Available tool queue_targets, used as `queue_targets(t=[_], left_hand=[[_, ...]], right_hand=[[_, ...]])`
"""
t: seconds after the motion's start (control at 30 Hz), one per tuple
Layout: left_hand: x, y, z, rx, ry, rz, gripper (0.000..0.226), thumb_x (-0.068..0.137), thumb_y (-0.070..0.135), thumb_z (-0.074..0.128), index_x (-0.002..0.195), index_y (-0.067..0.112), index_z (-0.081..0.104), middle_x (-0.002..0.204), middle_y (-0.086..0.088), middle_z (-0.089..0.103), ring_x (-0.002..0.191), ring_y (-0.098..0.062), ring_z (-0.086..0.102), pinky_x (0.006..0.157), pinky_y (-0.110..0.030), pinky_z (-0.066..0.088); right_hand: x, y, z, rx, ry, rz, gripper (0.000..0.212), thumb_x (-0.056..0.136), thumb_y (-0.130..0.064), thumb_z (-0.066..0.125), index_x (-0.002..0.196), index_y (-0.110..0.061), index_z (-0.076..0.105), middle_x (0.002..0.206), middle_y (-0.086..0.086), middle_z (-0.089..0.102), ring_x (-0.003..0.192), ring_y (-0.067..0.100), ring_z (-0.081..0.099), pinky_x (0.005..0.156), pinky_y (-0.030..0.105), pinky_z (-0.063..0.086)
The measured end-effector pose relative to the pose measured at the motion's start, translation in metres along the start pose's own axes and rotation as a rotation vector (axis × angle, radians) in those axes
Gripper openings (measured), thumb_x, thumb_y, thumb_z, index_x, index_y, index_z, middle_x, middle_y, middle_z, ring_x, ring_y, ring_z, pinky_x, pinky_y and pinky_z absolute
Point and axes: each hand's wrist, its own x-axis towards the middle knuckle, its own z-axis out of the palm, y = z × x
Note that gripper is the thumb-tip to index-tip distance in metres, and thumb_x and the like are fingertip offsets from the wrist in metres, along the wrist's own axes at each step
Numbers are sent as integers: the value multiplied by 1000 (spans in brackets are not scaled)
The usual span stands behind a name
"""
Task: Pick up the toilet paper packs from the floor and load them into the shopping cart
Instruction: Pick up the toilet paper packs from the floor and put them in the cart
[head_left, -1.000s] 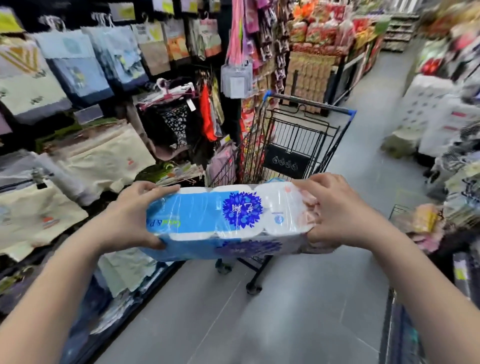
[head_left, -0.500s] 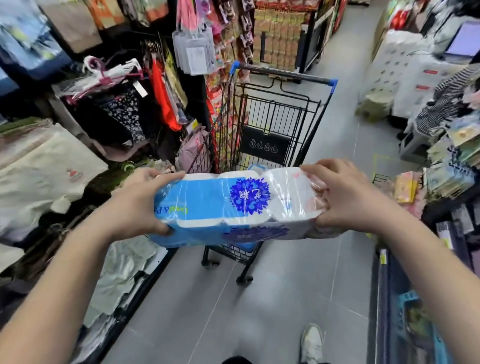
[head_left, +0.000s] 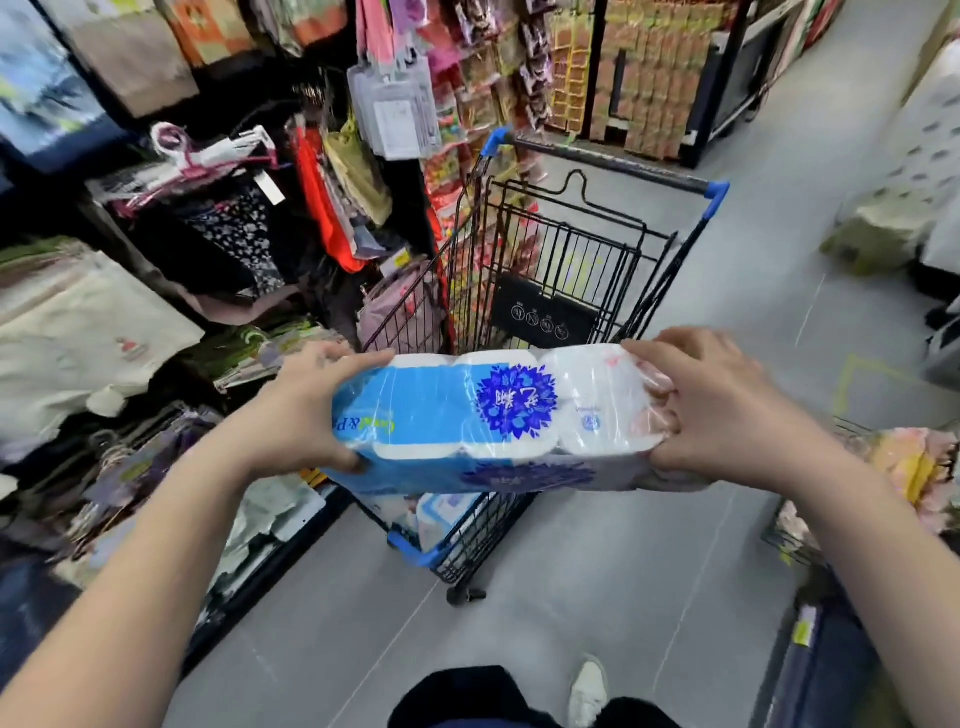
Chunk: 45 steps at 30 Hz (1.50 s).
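Observation:
I hold a blue-and-white toilet paper pack (head_left: 493, 415) level in front of me, over the near end of the shopping cart (head_left: 566, 270). My left hand (head_left: 306, 410) grips its left end and my right hand (head_left: 711, 405) grips its right end. The cart is black wire with blue corners and a blue-tipped handle at its far end. Another toilet paper pack (head_left: 447, 519) lies inside the basket, partly hidden under the one I hold.
Racks of bags and clothing (head_left: 104, 322) crowd the left side right up to the cart. Shelving and a wire basket of goods (head_left: 904, 467) stand at the right. Grey floor (head_left: 571, 613) runs down the aisle; my white shoe (head_left: 587, 691) shows at the bottom.
I have stepped closer and my view has tilted down. The pack, still held in both hands, now hangs over the cart's near end, and my legs and shoe have come into view.

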Motion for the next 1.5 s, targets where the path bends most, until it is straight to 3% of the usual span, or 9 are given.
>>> queue_targets(t=[0.1,0.3,0.5,0.67,0.97,1.17,1.27,1.37,1.5], left_hand=[[13,23,5,-16,13,-40,116,51,33,90,146,58,28,141,4,29,137,-19,27,118,-40,30],[32,39,9,-40,55,-89,114,48,35,86,145,55,31,139,6,32,136,-17,31,117,-41,32],[60,30,4,-46,56,-170,115,44,43,82,145,59,27,139,10,30,136,-15,30,116,-45,33],[98,11,2,-57,83,-205,117,45,41,86,146,56,29,136,9,31,133,-15,30,116,-44,33],[149,-26,-7,-60,164,-288,120,42,44,85,148,51,30,135,8,34,131,-18,36,113,-45,35],[156,-30,-6,-76,187,-410,118,41,48,81,148,52,31,137,6,33,134,-19,33,112,-45,36],[158,-27,-2,-85,196,-506,115,48,41,85,149,52,30,144,3,30,139,-18,29,116,-38,32],[162,-23,6,-92,218,-596,115,49,40,86,149,53,29,145,0,31,138,-21,31,115,-34,31],[168,-13,19,-62,224,-734,119,46,46,84,149,54,25,142,0,31,134,-23,30,115,-43,31]], right_hand=[[22,28,-12,1,-2,-49,103,53,-35,75,150,-35,41,142,2,43,137,25,32,113,43,30],[65,57,-15,-28,-24,-119,106,52,-36,84,149,-36,41,140,0,44,135,25,33,112,44,33],[122,56,-16,-20,-85,-173,108,49,-33,80,149,-35,40,142,1,41,136,24,30,113,45,31],[181,53,-17,-33,-95,-236,97,59,-31,74,150,-34,41,140,3,42,133,25,32,113,46,32],[286,34,-23,-107,-155,-329,110,48,-51,67,152,-35,35,146,1,37,139,25,29,116,48,30],[343,28,-11,-61,-226,-438,107,53,-42,76,152,-36,36,146,3,37,138,24,25,114,45,30],[375,25,-3,-72,-271,-506,114,48,-53,77,153,-36,34,147,2,35,140,25,25,117,46,28],[408,24,9,-73,-281,-577,113,45,-65,62,152,-36,37,144,2,37,140,28,30,116,50,31],[446,22,27,-63,-236,-710,106,48,-63,42,148,-31,45,142,7,42,139,31,33,115,54,31]])
